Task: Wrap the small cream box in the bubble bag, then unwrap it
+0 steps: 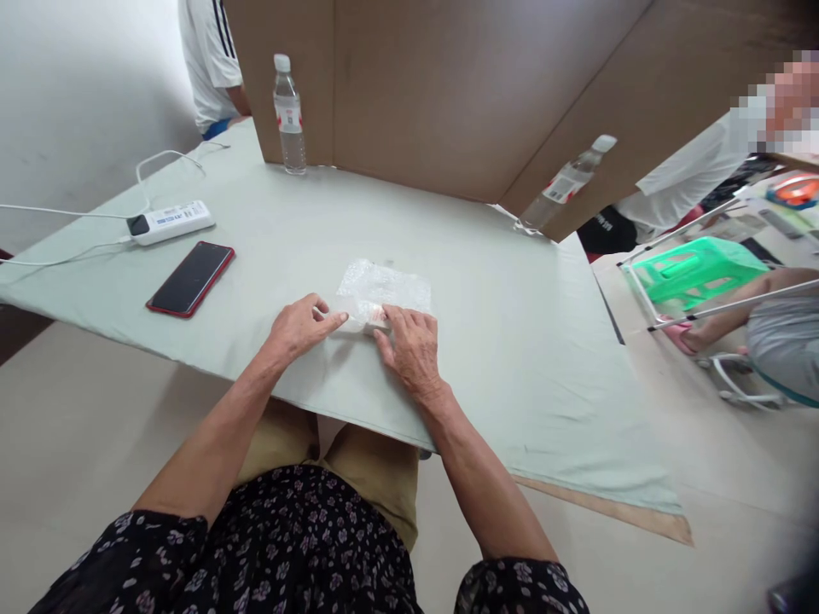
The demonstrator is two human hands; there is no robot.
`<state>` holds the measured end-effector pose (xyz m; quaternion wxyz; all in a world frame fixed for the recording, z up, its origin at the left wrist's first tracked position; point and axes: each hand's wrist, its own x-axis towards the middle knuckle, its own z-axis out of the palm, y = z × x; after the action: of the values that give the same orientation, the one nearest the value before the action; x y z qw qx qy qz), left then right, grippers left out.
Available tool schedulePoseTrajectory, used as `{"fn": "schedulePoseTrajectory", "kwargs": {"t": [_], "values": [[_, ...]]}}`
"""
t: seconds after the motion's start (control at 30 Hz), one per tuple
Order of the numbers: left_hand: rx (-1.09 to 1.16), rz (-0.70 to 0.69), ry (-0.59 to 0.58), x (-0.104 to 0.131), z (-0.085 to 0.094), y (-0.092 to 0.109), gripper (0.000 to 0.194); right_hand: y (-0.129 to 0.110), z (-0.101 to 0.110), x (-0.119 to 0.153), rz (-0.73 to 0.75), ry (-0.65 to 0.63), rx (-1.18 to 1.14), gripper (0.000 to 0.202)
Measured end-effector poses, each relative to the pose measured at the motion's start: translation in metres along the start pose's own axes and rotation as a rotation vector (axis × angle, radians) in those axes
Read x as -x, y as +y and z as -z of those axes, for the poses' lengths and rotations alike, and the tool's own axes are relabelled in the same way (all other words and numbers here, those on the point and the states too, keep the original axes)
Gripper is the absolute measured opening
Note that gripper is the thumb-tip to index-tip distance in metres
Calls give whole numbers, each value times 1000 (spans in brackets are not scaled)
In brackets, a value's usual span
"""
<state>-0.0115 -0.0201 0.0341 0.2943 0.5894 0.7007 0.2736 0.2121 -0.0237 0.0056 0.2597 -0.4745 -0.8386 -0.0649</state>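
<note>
Clear bubble wrap (397, 284) lies on the pale green tablecloth near the table's front edge, with a small whitish item (377, 316) on its near part. My right hand (413, 345) rests over the right end of that item, its fingers bent around it. To the left, my left hand (302, 327) is at the near left corner of the wrap, thumb and forefinger apart, with the forefinger or thumb tip touching the film's edge. What the small item is cannot be made out.
A phone (191, 279) and a white power strip (171, 223) with cables lie at the left. Two water bottles (290, 119) (566, 186) stand against a cardboard divider (435, 94). People sit beyond it; a green stool (700, 271) is at the right.
</note>
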Motion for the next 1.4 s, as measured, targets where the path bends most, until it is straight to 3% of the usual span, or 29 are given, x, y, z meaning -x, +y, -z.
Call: {"fn": "schedulePoseTrajectory", "kwargs": {"t": [0.13, 0.33, 0.57, 0.83, 1.0, 1.07, 1.23, 1.4], "values": [[137, 9, -107, -3, -4, 0, 37, -1, 3, -1, 30, -13, 51, 38], [250, 161, -240, -5, -6, 14, 33, -3, 7, -2, 58, -51, 107, 26], [387, 144, -114, -13, -21, 20, 34, -5, 8, -2, 40, -106, 90, 29], [350, 83, 33, -19, -41, 15, 23, -7, 9, -2, 58, -102, 122, 34], [340, 82, 102, -17, -42, 15, 79, -7, 8, -3, 65, -82, 136, 30], [372, 121, 95, -16, -42, 18, 85, -6, 7, -2, 62, -82, 130, 30], [440, 99, -21, -16, -44, 21, 35, -6, 6, -3, 61, -76, 138, 28], [423, -20, 7, -18, -48, 24, 28, -7, 7, -3, 59, -89, 151, 29]]}}
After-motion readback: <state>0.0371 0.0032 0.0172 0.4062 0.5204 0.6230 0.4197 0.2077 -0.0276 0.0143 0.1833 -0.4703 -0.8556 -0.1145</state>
